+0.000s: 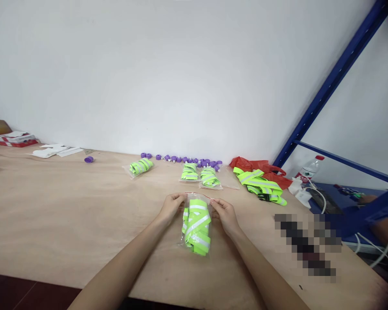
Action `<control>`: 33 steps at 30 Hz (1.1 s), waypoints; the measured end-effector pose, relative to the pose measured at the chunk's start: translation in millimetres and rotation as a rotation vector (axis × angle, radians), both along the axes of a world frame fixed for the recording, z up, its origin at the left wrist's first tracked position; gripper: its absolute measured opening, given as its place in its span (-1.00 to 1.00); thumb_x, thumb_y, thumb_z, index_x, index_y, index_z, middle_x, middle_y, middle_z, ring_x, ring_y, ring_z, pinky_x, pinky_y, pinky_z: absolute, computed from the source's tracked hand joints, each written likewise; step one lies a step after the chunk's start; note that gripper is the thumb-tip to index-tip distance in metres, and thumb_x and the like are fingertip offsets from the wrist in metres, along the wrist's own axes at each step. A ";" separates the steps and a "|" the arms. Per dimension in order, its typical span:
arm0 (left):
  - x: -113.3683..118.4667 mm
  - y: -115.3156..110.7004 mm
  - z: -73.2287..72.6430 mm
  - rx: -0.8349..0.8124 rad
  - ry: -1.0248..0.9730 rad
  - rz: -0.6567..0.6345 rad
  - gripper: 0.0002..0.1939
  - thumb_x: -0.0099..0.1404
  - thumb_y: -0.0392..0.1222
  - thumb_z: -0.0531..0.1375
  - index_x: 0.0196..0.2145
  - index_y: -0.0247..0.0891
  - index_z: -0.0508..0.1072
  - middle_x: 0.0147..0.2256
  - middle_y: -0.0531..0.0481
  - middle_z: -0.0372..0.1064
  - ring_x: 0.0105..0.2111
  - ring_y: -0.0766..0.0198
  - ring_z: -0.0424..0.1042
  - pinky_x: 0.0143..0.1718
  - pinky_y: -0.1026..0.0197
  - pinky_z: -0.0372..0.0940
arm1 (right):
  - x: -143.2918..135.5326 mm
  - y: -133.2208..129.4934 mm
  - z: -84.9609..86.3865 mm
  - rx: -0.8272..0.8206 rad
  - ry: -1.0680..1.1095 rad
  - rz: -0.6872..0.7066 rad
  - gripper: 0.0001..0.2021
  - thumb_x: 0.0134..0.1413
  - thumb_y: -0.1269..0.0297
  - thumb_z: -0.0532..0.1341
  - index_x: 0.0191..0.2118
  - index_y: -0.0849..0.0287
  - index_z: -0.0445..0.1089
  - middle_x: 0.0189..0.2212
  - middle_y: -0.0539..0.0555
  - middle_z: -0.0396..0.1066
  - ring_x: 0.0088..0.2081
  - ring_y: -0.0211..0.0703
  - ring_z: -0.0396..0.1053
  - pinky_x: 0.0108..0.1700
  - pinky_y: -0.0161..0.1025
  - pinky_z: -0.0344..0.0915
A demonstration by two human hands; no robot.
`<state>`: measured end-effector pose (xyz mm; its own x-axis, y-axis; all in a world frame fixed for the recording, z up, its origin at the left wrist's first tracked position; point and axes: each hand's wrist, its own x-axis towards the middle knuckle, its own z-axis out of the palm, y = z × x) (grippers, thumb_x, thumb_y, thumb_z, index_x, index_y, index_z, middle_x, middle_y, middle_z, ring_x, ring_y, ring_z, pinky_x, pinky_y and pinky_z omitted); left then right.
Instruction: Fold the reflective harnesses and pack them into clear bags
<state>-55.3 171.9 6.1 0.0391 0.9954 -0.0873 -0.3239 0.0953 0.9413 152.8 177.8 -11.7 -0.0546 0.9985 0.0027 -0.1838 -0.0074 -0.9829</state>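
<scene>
The left hand [173, 207] and the right hand [225, 215] are pinching opposite ends of the top edge of a clear bag [197, 226], fingers closed on the plastic, and the bag is hanging between them at the near side of the wooden table [67, 215], with a neon-yellow reflective strap [198, 232] lying folded inside. Beyond the hands, three filled bags are resting on the tabletop: one [141, 166] to the left and two [189, 172] [210, 177] side by side near the middle. To their right, a loose reflective strap [261, 185] is lying in a heap against red plastic [261, 167], and a bottle with a red cap [310, 168] is standing farther right. Behind the filled bags, small purple items [194, 162] are sitting in a row near the white wall [181, 77].
</scene>
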 end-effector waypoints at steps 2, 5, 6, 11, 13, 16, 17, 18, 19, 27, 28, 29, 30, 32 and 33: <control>0.0 -0.1 -0.9 0.005 0.001 -0.011 -0.66 0.03 0.06 0.40 -0.48 -0.32 0.55 -0.41 -0.12 0.53 -0.43 0.21 0.46 -0.36 0.23 0.30 | -0.1 -0.2 0.4 0.000 0.007 0.003 -0.59 -0.23 -0.11 0.47 -0.45 0.16 0.51 -0.50 0.02 0.51 -0.47 -0.13 0.46 -0.40 -0.22 0.43; -0.6 0.6 -2.1 0.018 0.000 -0.014 -0.59 -0.01 0.10 0.43 -0.44 -0.34 0.58 -0.37 -0.16 0.55 -0.40 0.18 0.48 -0.33 0.20 0.32 | -0.3 -0.2 1.1 0.009 0.003 0.002 -0.58 -0.21 -0.12 0.46 -0.43 0.17 0.53 -0.48 0.04 0.53 -0.45 -0.10 0.48 -0.38 -0.19 0.46; -0.9 1.0 -2.4 0.022 -0.002 -0.014 -0.58 -0.03 0.11 0.44 -0.43 -0.35 0.59 -0.37 -0.17 0.55 -0.40 0.17 0.48 -0.33 0.18 0.33 | -0.4 0.1 1.1 0.015 0.000 -0.003 -0.58 -0.21 -0.12 0.46 -0.41 0.17 0.54 -0.47 0.05 0.54 -0.44 -0.09 0.49 -0.37 -0.19 0.46; -2.3 3.2 -1.8 0.029 -0.010 -0.017 -0.52 -0.09 0.13 0.47 -0.40 -0.35 0.60 -0.36 -0.17 0.56 -0.38 0.13 0.49 -0.30 0.16 0.35 | -0.7 2.6 -0.4 0.030 -0.013 -0.069 -0.54 -0.26 -0.15 0.46 -0.40 0.19 0.55 -0.46 0.09 0.56 -0.44 -0.07 0.50 -0.37 -0.16 0.49; -3.5 3.3 0.1 0.029 -0.006 -0.029 -0.52 -0.09 0.14 0.47 -0.41 -0.36 0.60 -0.35 -0.18 0.56 -0.35 0.11 0.50 -0.27 0.15 0.36 | -0.7 3.5 -0.3 0.030 -0.017 -0.085 -0.53 -0.26 -0.16 0.46 -0.40 0.19 0.55 -0.46 0.10 0.56 -0.45 -0.06 0.51 -0.38 -0.16 0.49; -6.3 2.8 3.4 0.029 0.005 -0.063 -0.53 -0.09 0.12 0.48 -0.41 -0.36 0.59 -0.33 -0.20 0.56 -0.28 0.06 0.52 -0.21 0.12 0.37 | -0.3 4.0 1.0 0.032 -0.022 -0.091 -0.53 -0.27 -0.15 0.46 -0.40 0.20 0.54 -0.47 0.10 0.56 -0.45 -0.05 0.51 -0.38 -0.16 0.49; -7.4 2.7 4.2 0.028 0.011 -0.072 -0.54 -0.08 0.12 0.48 -0.41 -0.36 0.59 -0.33 -0.20 0.56 -0.28 0.05 0.52 -0.20 0.11 0.37 | -0.1 3.9 1.6 0.034 -0.021 -0.091 -0.53 -0.27 -0.15 0.47 -0.40 0.20 0.54 -0.47 0.10 0.56 -0.45 -0.06 0.50 -0.38 -0.16 0.49; -8.3 2.7 4.8 0.028 0.018 -0.076 -0.54 -0.08 0.10 0.48 -0.42 -0.36 0.59 -0.33 -0.19 0.56 -0.28 0.06 0.52 -0.20 0.12 0.37 | 0.1 3.6 2.2 0.036 -0.022 -0.090 -0.53 -0.27 -0.15 0.47 -0.41 0.20 0.53 -0.48 0.09 0.55 -0.46 -0.07 0.50 -0.38 -0.18 0.48; -9.0 2.7 5.2 0.029 0.025 -0.077 -0.55 -0.08 0.09 0.48 -0.42 -0.36 0.59 -0.34 -0.18 0.56 -0.29 0.08 0.52 -0.20 0.12 0.37 | 0.2 3.3 2.8 0.039 -0.023 -0.089 -0.53 -0.28 -0.15 0.47 -0.42 0.20 0.53 -0.48 0.08 0.55 -0.47 -0.09 0.49 -0.39 -0.19 0.47; -5.2 2.6 4.1 0.037 0.041 -0.060 -0.61 -0.08 0.04 0.48 -0.50 -0.32 0.51 -0.45 -0.04 0.48 -0.40 0.24 0.46 -0.29 0.22 0.34 | -1.2 1.1 4.5 0.029 -0.038 -0.071 -0.56 -0.29 -0.13 0.47 -0.46 0.17 0.47 -0.50 0.03 0.50 -0.47 -0.16 0.43 -0.41 -0.25 0.41; -4.8 2.8 3.5 0.033 0.038 -0.056 -0.61 -0.08 0.04 0.48 -0.50 -0.32 0.50 -0.46 -0.02 0.47 -0.41 0.24 0.45 -0.30 0.22 0.33 | -1.1 1.4 4.0 0.024 -0.033 -0.061 -0.56 -0.28 -0.13 0.47 -0.46 0.17 0.47 -0.50 0.02 0.49 -0.48 -0.18 0.42 -0.42 -0.26 0.39; -4.6 3.1 2.7 0.027 0.036 -0.053 -0.61 -0.08 0.04 0.48 -0.50 -0.31 0.49 -0.47 -0.01 0.45 -0.42 0.25 0.44 -0.31 0.23 0.33 | -0.8 1.7 3.3 0.017 -0.026 -0.045 -0.56 -0.27 -0.12 0.46 -0.45 0.17 0.47 -0.50 0.01 0.48 -0.48 -0.19 0.41 -0.43 -0.27 0.38; -4.6 3.3 1.9 0.021 0.032 -0.050 -0.62 -0.08 0.03 0.48 -0.50 -0.31 0.49 -0.47 0.00 0.44 -0.42 0.26 0.44 -0.32 0.24 0.33 | -0.5 2.0 2.3 0.008 -0.019 -0.024 -0.57 -0.25 -0.12 0.46 -0.44 0.17 0.47 -0.49 0.01 0.48 -0.47 -0.19 0.41 -0.43 -0.28 0.38; -4.9 3.5 0.1 0.006 0.024 -0.053 -0.63 -0.06 0.02 0.47 -0.50 -0.31 0.48 -0.48 0.01 0.44 -0.44 0.28 0.43 -0.33 0.26 0.32 | 0.2 2.4 0.1 -0.007 -0.007 0.029 -0.58 -0.19 -0.11 0.44 -0.39 0.16 0.49 -0.44 0.02 0.50 -0.44 -0.17 0.42 -0.40 -0.26 0.38; -4.8 3.3 -0.6 -0.002 0.017 -0.061 -0.64 -0.05 0.01 0.46 -0.49 -0.31 0.49 -0.47 0.01 0.44 -0.44 0.28 0.43 -0.33 0.26 0.32 | 0.3 2.4 -1.1 -0.012 -0.005 0.058 -0.59 -0.17 -0.11 0.43 -0.36 0.15 0.50 -0.42 0.02 0.51 -0.42 -0.15 0.43 -0.38 -0.25 0.39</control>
